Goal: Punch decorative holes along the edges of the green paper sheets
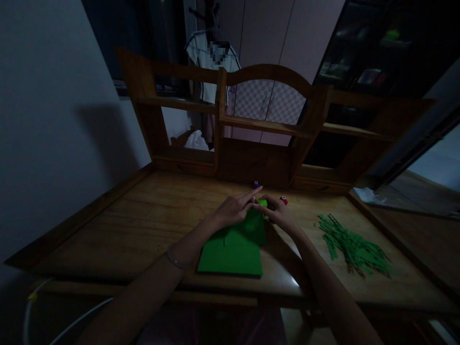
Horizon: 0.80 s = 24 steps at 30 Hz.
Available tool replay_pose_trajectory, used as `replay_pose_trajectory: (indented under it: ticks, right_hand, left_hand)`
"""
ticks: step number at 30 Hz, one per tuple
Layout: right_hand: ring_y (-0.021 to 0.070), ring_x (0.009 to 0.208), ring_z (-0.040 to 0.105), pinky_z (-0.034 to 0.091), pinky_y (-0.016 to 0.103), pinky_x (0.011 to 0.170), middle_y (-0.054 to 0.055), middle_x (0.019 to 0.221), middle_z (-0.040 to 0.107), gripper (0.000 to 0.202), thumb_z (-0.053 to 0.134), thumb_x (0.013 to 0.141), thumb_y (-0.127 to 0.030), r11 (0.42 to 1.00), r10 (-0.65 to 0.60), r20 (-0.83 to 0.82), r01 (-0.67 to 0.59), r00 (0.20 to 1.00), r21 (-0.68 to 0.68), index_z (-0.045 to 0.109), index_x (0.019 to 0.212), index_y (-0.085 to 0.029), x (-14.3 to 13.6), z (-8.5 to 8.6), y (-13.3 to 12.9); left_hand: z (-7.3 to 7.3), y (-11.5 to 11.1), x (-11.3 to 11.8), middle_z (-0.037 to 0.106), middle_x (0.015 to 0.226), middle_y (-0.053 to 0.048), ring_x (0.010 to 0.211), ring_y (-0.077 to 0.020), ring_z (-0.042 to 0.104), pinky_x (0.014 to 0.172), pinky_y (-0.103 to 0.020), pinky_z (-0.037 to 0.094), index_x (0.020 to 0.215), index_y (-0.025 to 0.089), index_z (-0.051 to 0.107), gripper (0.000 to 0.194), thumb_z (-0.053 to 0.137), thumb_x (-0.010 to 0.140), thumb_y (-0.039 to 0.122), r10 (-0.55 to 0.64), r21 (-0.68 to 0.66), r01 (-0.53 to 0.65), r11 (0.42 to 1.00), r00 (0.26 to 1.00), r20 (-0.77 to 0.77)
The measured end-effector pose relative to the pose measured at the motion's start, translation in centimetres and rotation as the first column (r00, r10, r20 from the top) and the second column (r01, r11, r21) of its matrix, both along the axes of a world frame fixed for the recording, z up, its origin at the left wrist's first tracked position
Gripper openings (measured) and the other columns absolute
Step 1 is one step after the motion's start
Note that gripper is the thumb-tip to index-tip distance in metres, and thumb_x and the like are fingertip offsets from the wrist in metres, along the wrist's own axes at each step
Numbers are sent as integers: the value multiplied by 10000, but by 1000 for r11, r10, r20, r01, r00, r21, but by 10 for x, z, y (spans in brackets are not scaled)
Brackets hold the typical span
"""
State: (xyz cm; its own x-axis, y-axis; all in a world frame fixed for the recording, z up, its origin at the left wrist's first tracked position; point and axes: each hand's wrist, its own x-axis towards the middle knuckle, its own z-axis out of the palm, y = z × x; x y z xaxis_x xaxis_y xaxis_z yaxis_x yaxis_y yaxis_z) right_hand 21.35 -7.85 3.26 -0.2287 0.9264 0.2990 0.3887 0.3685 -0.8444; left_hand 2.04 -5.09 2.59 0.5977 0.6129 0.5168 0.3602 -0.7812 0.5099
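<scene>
My left hand [235, 209] reaches over the top end of green sheets [230, 258] on the wooden desk, its index finger stretched out. My right hand [278, 211] curls round a small bright green object [262, 203] at the top edge of the upper sheet. The fingertips of both hands nearly meet there. Beyond my left fingertips stands a small purple item [256, 184]. A small red item [283, 200] sits just behind my right hand, and another red one [254, 199] shows between the hands.
A pile of cut green strips [352, 247] lies on the right side of the desk [143, 220]. Wooden shelving [266, 127] rises along the back edge. At the lower left hangs a white cable [27, 316].
</scene>
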Motion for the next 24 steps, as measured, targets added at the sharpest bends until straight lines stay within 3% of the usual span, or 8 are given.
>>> replay_pose_trajectory:
  ticks: [18,24]
  right_hand:
    - [134,595,499,363,230,508,-16,675,561,355,594,794,-538,1000,-12,15,12,1000,12,621,883,-196,1,-9,4]
    - [127,574,482,343,221,489,-23,636,541,350,609,780,-540,997,-70,2,70,998,21,633,846,-198,-3,-9,2]
  left_hand:
    - [-2,0,3,645,1050,-31,937,-171,612,861,-303,457,1467,295,230,614,463,904,211,2,-85,4,996,998,68]
    - [-1,-3,4,651,1070,-34,945,-170,615,880,-304,451,1472,292,222,646,473,885,194,8,-113,3,994,995,98]
